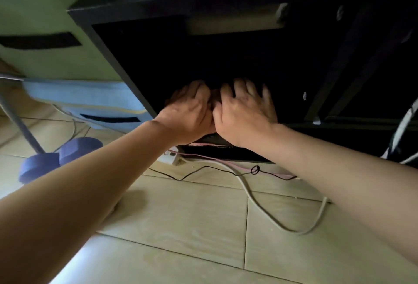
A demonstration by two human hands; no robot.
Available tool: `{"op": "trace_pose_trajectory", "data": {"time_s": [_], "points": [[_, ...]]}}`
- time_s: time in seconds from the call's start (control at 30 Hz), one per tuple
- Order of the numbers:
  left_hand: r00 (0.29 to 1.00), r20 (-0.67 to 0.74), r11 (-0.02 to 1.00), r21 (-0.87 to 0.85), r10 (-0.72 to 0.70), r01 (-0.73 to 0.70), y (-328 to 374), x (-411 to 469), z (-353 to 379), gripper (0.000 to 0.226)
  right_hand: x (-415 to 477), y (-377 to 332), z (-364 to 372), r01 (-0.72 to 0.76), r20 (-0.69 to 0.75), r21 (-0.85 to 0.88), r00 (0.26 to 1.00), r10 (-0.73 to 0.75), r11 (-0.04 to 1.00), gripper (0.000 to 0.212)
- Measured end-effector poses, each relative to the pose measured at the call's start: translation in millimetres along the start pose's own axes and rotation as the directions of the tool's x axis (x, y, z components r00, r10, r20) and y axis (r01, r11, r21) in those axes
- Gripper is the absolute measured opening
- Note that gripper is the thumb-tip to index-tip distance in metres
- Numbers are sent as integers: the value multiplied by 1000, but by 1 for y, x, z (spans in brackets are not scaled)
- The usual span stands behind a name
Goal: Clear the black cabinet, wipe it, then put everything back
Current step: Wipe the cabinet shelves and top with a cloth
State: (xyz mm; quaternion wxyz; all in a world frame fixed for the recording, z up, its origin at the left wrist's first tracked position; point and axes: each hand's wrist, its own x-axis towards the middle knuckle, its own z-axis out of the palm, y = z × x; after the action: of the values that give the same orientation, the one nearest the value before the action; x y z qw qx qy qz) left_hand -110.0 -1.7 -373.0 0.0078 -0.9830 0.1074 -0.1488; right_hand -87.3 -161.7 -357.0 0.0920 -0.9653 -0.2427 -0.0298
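Your left hand (190, 111) and right hand (245, 111) touch at centre frame, reaching into the black wooden cabinet (135, 13). Right fingers spread flat on something dark; left fingers curl forward, whether they grip anything I can't tell.

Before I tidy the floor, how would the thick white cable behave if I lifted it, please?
Probably floppy: the white cable lies in a loose curve. Likely light, but it seems to join the power strip, which may drag. The black wire crossing it could snag.
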Motion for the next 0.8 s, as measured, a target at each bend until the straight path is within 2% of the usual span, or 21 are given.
{"op": "trace_pose_trajectory", "data": {"time_s": [0.17,0.27,0.33,0.4,0.43,0.53,0.73,0.8], "points": [[999,40,1000,-1,14,-14,6,-1,-8,68,-2,-2,-6,-41,57,27,998,40,999,50],[995,94,1000,3,-26,25,7,-3,-14,77,0,-7,-10,-76,104,33,992,72,997,49],[998,65,1000,19,12,-13,7,-6,-13,70,0,-10,-11,-90,122,22,989,86,996,51],[994,101,998,42,33,-38,4,-7,-10,66,-1,-12,-12,-97,130,-5,987,96,995,55],[990,137,1000,15,15,-17,1,-8,-8,66,-2,-14,-11,-99,125,-24,987,101,995,56],[995,95,999,-39,-24,28,-5,-8,-2,60,-2,-19,-7,-131,83,-65,987,136,989,57],[995,94,996,-74,-31,38,-3,-11,-6,70,-1,-19,-2,-134,57,-97,989,140,986,58],[997,75,996,-83,-33,39,-2,-12,-4,66,-1,-18,0,-135,45,-91,989,140,987,58]]}}
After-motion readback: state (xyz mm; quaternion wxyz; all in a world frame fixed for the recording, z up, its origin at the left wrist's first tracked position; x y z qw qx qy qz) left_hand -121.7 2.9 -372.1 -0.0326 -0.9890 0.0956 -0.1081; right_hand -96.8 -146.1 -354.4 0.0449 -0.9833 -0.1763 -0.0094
